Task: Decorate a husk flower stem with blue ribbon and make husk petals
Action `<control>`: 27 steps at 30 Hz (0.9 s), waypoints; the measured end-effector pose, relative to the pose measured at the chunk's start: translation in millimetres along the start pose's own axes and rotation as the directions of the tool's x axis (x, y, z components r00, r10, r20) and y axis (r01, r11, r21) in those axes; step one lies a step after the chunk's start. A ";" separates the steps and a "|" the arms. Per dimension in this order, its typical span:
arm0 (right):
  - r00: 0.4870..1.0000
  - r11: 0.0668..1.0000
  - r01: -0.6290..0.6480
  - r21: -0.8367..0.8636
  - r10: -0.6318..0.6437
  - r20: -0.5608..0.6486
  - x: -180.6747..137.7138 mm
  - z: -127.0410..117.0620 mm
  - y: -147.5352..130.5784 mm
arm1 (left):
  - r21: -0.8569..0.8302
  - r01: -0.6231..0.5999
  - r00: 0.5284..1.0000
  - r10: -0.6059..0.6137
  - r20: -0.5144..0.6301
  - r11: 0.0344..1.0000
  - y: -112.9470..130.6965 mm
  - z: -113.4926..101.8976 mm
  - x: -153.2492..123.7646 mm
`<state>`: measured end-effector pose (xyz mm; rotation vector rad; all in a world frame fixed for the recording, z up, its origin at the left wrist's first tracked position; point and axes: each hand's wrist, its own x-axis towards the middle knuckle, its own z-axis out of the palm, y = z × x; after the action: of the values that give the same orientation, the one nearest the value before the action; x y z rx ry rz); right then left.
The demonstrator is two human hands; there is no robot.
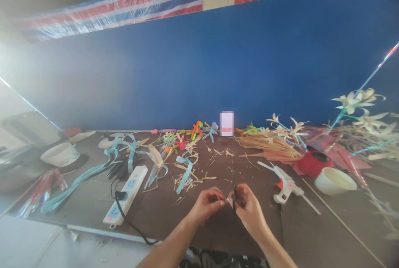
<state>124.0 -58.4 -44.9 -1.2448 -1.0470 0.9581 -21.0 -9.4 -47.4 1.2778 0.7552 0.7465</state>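
My left hand (209, 205) is closed in a pinch, low at the centre of the view. What lies between its fingertips is too small to name. Just beside it, my right hand (248, 206) is closed around dark scissors (234, 201), whose blades are hard to make out. The fingertips of both hands nearly meet above the brown table (218, 234). Beyond them lie pale scraps (188, 183) and a light blue ribbon piece (184, 175). A white glue gun (288, 187) lies to the right of my right hand.
A white power strip (126, 195) with a plugged-in black cord lies left. Blue ribbons (77, 183) and a white bowl (60, 154) are farther left. Colourful pipe-cleaner figures (197, 130) line the back. Dried straw (274, 143), a cream cup (335, 180) and pale husk flowers (355, 102) occupy the right.
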 end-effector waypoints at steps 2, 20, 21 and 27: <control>1.000 0.999 -0.001 -0.052 0.001 0.009 0.0 -1.7 1.2 | 0.045 0.025 0.999 -0.024 -0.027 0.999 0.9 2.5 -1.0; 0.938 0.966 -0.259 -0.019 0.256 0.235 -31.1 -37.5 -7.9 | -0.439 0.130 0.959 -0.226 -0.172 0.889 54.6 21.6 12.7; 0.932 0.963 -0.269 -0.014 0.264 0.249 -34.2 -39.6 -6.8 | -0.419 0.126 0.960 -0.216 -0.176 0.899 54.7 21.7 12.6; 0.897 0.955 -0.291 -0.066 0.296 0.327 -42.8 -45.6 -11.0 | -0.318 0.124 0.971 -0.182 -0.158 0.940 50.9 24.5 9.5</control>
<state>157.1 -112.3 -38.9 -1.3046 -1.1470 1.4363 1.2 -7.9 5.4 0.8666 0.8425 0.8264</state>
